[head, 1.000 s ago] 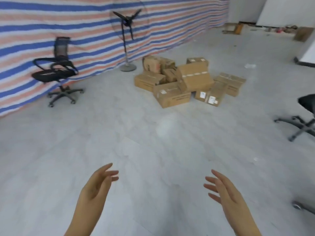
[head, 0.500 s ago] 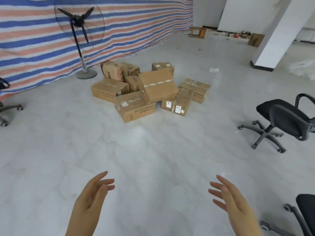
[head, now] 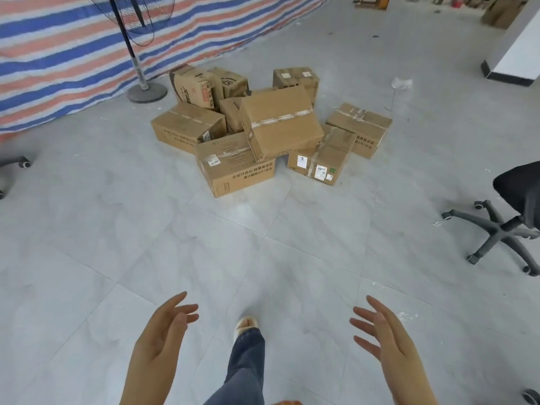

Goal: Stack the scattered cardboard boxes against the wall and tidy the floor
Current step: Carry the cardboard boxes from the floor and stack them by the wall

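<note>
You've got eight cardboard boxes [head: 280,124] heaped mid-floor, possibly a ninth hidden behind the tilted one. One more box [head: 501,11] far right. One standing fan [head: 137,54]. Two office chairs: one [head: 508,217] right, one [head: 14,163] left edge.

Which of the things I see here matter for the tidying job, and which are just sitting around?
Part of the job:
cardboard boxes, heaped on the floor
striped wall
left hand and right hand, both empty
scrap of litter

Just lying about:
standing fan
office chair
</note>
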`<action>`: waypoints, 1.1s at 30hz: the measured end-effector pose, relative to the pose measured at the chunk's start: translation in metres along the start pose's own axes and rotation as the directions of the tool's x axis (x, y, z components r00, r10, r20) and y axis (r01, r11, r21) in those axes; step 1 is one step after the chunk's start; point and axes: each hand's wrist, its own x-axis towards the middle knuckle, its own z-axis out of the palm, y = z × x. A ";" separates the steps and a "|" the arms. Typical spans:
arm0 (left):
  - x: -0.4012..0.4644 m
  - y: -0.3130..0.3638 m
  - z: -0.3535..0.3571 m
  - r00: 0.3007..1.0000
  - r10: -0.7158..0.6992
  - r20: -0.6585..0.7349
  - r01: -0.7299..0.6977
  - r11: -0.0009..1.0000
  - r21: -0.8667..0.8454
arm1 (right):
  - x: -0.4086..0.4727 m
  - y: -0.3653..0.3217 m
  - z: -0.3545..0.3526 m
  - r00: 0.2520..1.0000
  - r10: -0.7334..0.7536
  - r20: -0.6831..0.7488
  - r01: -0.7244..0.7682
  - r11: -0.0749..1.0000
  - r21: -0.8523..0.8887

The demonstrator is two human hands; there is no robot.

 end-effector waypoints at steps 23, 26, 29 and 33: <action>0.427 0.125 0.273 0.996 -0.037 0.080 0.028 0.994 0.105 | 0.472 -0.162 -0.026 0.982 0.004 -0.187 -0.012 0.999 -0.039; 0.468 0.142 0.315 0.997 -0.071 0.023 0.068 0.991 0.114 | 0.551 -0.191 -0.039 0.987 -0.026 -0.156 0.018 0.998 -0.052; 0.499 0.152 0.340 0.996 -0.083 -0.038 0.087 0.990 0.109 | 0.619 -0.207 -0.039 0.994 -0.020 -0.109 0.013 0.998 -0.060; 0.551 0.155 0.360 0.986 -0.096 -0.138 0.108 0.991 0.081 | 0.704 -0.218 -0.018 0.999 0.007 -0.041 -0.012 0.993 -0.121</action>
